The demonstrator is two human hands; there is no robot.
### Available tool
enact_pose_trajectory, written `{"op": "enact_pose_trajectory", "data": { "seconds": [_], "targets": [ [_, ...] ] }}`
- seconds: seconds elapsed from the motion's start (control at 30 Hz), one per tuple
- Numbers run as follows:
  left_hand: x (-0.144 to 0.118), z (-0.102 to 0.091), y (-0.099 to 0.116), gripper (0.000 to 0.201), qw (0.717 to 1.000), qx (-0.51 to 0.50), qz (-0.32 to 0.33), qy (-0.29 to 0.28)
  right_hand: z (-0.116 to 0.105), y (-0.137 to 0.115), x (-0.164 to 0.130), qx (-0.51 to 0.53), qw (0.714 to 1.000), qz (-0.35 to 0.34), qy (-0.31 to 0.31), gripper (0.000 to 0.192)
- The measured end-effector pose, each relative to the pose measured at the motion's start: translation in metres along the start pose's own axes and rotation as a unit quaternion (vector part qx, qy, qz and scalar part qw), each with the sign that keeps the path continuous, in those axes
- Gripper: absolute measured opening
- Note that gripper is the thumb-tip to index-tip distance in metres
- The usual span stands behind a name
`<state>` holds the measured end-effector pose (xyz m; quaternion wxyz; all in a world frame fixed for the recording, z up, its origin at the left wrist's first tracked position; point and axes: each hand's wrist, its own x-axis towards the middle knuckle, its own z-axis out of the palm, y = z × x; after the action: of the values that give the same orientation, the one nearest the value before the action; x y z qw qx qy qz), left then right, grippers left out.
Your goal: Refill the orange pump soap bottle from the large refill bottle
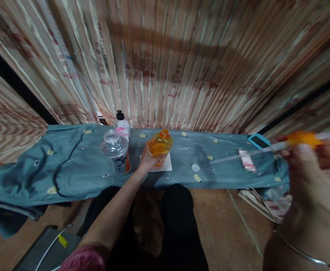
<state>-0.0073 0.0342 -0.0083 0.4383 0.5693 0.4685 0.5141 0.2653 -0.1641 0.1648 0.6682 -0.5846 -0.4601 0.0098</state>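
Observation:
My left hand (147, 158) is wrapped round an orange see-through bottle (161, 143), which stands uncapped on a white sheet (166, 164). Raised at the right and blurred, my right hand (314, 169) grips an orange pump top (303, 140) by its collar. The pump's long pale tube (238, 155) points left over the cloth, apart from the bottle. Left of the orange bottle stands a large clear bottle (115, 148) with an open mouth. Behind it is a clear bottle with a black cap (120, 115) and a pink label.
A blue-grey patterned cloth (77, 158) covers the narrow table. On it lie a white disc (195, 168), a blue-framed device (258, 141) and a small blurred-out packet (246, 161). A striped curtain (159, 67) hangs behind. A dark stool (52, 244) stands at lower left.

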Motion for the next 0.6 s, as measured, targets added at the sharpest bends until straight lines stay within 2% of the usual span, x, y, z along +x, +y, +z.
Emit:
{"op": "enact_pose_trajectory", "data": {
  "seconds": [0.03, 0.13, 0.2, 0.3, 0.37, 0.43, 0.5, 0.6],
  "targets": [
    [0.000, 0.000, -0.002, 0.071, 1.000, 0.001, 0.004, 0.001, -0.007, 0.017, -0.004, -0.075, 0.997, 0.036, -0.005, 0.026],
    [0.000, 0.000, -0.005, 0.071, 1.000, 0.007, 0.012, 0.001, -0.012, 0.076, -0.018, -0.223, 0.959, 0.126, -0.122, 0.049],
    [0.000, 0.000, -0.006, 0.070, 1.000, 0.006, 0.015, 0.001, -0.005, 0.114, -0.032, -0.351, 0.907, 0.159, -0.170, 0.042],
    [-0.001, 0.000, -0.007, 0.071, 1.000, -0.003, 0.014, -0.001, 0.014, 0.157, -0.053, -0.473, 0.827, 0.178, -0.244, 0.024],
    [-0.001, -0.001, -0.007, 0.072, 1.000, 0.001, 0.012, -0.001, 0.029, 0.174, -0.062, -0.526, 0.784, 0.185, -0.272, 0.023],
    [-0.001, -0.002, -0.007, 0.072, 1.000, 0.004, 0.013, -0.003, 0.040, 0.185, -0.067, -0.560, 0.756, 0.186, -0.285, 0.028],
    [-0.002, -0.002, -0.007, 0.073, 1.000, 0.003, 0.016, -0.004, 0.048, 0.190, -0.068, -0.578, 0.740, 0.185, -0.289, 0.033],
    [-0.002, -0.002, -0.006, 0.074, 1.000, 0.003, 0.010, -0.006, 0.051, 0.196, -0.065, -0.586, 0.735, 0.185, -0.286, 0.039]
  ]
}}
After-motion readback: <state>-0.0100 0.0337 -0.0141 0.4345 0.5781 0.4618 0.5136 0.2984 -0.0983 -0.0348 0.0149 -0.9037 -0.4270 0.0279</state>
